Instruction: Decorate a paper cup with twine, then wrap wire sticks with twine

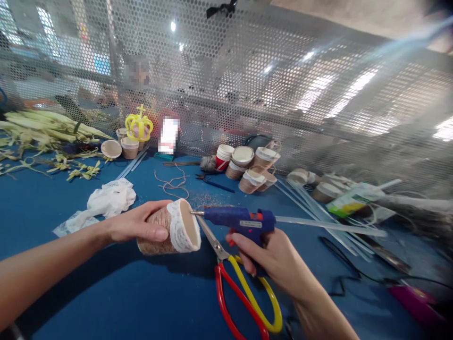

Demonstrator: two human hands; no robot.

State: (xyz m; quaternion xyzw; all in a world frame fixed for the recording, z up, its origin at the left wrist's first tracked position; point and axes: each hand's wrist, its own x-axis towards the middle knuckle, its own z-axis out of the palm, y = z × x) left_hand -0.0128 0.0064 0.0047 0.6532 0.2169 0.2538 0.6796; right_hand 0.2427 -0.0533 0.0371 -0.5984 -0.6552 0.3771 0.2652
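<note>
My left hand (136,223) grips a paper cup (169,229) lying on its side, wrapped in twine with a white lace band at its rim. My right hand (272,257) holds a blue glue gun (240,219) with a clear glue stick out the back. The metal nozzle points at the cup's lace rim, just short of touching. Scissors (244,293) with red and yellow handles lie on the blue table (141,302) under the gun.
Several decorated cups (249,167) and clear glue sticks (318,203) lie at the back right. White lace scraps (106,200), twine (173,184), green leaves (38,130) and a yellow crown (139,125) sit at the left. A perforated metal screen (247,71) stands behind. A black cable (354,274) runs right.
</note>
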